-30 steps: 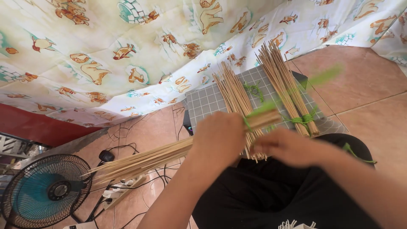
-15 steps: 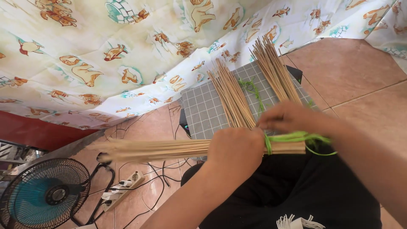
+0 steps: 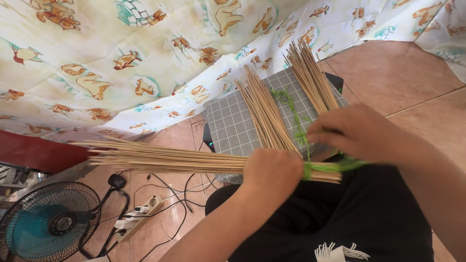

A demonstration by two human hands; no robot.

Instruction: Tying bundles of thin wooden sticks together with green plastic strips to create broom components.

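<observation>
Crosswise over the lap, the left hand [image 3: 273, 171] grips a stick bundle [image 3: 165, 159], while the right hand [image 3: 357, 132] pinches green string [image 3: 330, 167] wrapped around its end. Beyond, two more bundles [image 3: 264, 109] lie on a gridded mat [image 3: 232, 123]; a fan [image 3: 46, 223] stands at left.
</observation>
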